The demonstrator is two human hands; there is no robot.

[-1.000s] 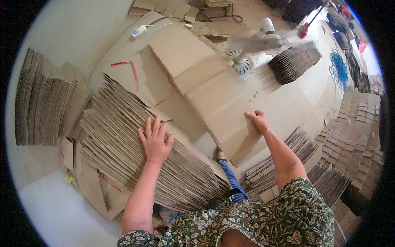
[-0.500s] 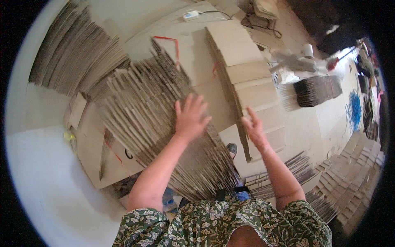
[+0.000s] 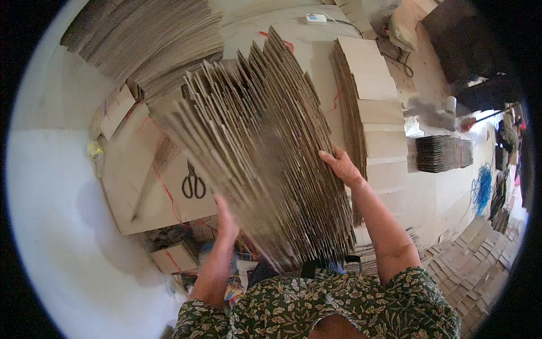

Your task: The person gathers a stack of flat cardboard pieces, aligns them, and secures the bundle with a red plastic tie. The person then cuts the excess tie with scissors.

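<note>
A thick bundle of flat grey-brown cardboard pieces [image 3: 265,147] stands on edge before me, its layers fanned and uneven at the far end. My right hand [image 3: 343,167] grips its right side, thumb on the upper edges and fingers partly hidden. Against the lower left side rests my left hand [image 3: 227,221], its fingers mostly hidden by the bundle and slightly blurred. The bundle sits between both hands, close to my body. Black-handled scissors [image 3: 193,183] lie on the table left of it, near a thin red string [image 3: 165,189].
A large cardboard stack [image 3: 141,42] fills the far left. To the right lies a row of flat cardboard [image 3: 381,113], with a tied dark bundle [image 3: 445,153] and blue string [image 3: 481,189] beyond. A small white device [image 3: 315,19] lies at the back. Cardboard pieces [image 3: 468,265] spread at lower right.
My left hand went from on top of the bundle to its left side; my right hand moved onto its right side. The bundle is now more upright, and the scissors show more fully.
</note>
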